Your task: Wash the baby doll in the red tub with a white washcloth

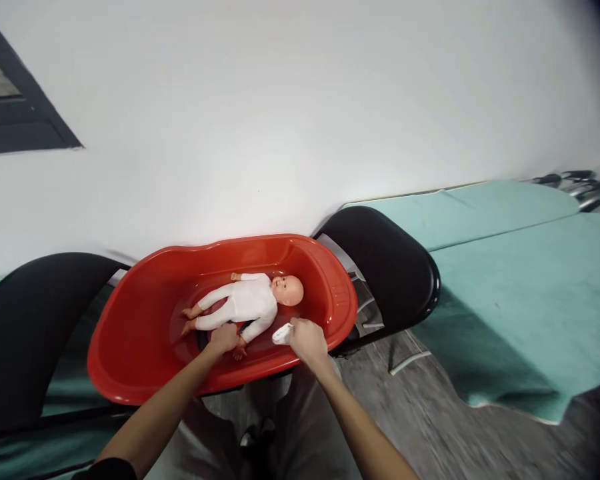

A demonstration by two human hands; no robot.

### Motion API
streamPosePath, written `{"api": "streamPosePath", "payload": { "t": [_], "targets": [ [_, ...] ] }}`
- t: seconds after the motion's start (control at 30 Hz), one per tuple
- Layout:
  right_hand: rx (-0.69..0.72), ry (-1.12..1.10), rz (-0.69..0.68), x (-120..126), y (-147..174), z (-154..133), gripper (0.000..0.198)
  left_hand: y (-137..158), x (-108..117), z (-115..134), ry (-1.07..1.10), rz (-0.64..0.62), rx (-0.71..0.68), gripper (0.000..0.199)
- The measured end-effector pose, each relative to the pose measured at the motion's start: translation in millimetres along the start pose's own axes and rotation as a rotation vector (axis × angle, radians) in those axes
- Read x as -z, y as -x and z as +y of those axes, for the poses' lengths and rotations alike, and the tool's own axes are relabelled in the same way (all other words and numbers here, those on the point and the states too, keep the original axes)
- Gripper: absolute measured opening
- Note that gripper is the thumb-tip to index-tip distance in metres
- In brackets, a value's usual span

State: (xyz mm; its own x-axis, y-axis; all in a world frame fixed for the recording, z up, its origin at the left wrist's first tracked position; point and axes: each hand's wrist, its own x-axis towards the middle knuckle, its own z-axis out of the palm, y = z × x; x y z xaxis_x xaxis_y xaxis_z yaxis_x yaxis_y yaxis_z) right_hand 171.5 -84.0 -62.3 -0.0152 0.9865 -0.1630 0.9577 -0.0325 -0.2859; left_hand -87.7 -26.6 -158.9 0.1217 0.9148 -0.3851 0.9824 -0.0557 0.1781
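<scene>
A baby doll (253,299) in a white suit lies on its back in a red plastic baby bath (130,333), its head to the right and bare feet to the left. My right hand (309,341) is closed around a small folded white cloth (283,334), just below the doll's head, over the near side of the bath. My left hand (223,338) is closed beside the doll's hip, close to its near arm. What its fingers hold, if anything, is hidden. A dark patch shows under the doll near that hand.
Black chairs stand at both ends of the bath, one at the right (380,267) and one at the left (35,333). A green cloth-covered surface (530,280) lies further right. Behind is a white wall (260,133); the grey floor (405,400) shows below.
</scene>
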Motion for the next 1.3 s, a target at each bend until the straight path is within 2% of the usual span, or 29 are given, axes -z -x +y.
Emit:
{"api": "streamPosePath", "payload": {
  "t": [0.13,0.17,0.27,0.33,0.43,0.6,0.83,0.97,1.17,1.3],
  "targets": [
    [-0.01,-0.051,0.031,0,2,4,0.025,-9,5,31,-0.11,0.285,-0.154,0.047],
    [-0.016,-0.06,0.037,-1,2,5,0.024,-13,3,38,-0.147,0.324,-0.19,0.057],
    [-0.028,-0.076,0.059,-3,1,5,0.022,-30,-15,49,-0.297,0.233,-0.178,0.098],
    [-0.03,-0.083,0.073,-5,0,5,0.023,-41,-29,51,-0.388,0.174,-0.14,0.107],
    [-0.022,-0.095,0.08,-8,-2,6,0.024,-52,-42,51,-0.454,0.222,-0.099,0.093],
    [-0.002,-0.1,0.089,-12,-3,8,0.021,-59,-39,51,-0.44,0.368,-0.135,0.067],
    [-0.007,-0.083,0.064,-12,-3,8,0.019,-77,-42,46,-0.375,0.415,-0.115,0.06],
    [-0.003,-0.085,0.05,-11,-4,8,0.02,-84,-40,47,-0.312,0.398,-0.12,0.048],
    [0.018,-0.088,-0.014,-10,-3,8,0.02,-89,-25,48,-0.196,0.317,-0.132,0.028],
    [0.023,-0.071,-0.021,-11,-3,9,0.019,-99,-19,44,-0.149,0.256,-0.119,0.026]
  ]
}}
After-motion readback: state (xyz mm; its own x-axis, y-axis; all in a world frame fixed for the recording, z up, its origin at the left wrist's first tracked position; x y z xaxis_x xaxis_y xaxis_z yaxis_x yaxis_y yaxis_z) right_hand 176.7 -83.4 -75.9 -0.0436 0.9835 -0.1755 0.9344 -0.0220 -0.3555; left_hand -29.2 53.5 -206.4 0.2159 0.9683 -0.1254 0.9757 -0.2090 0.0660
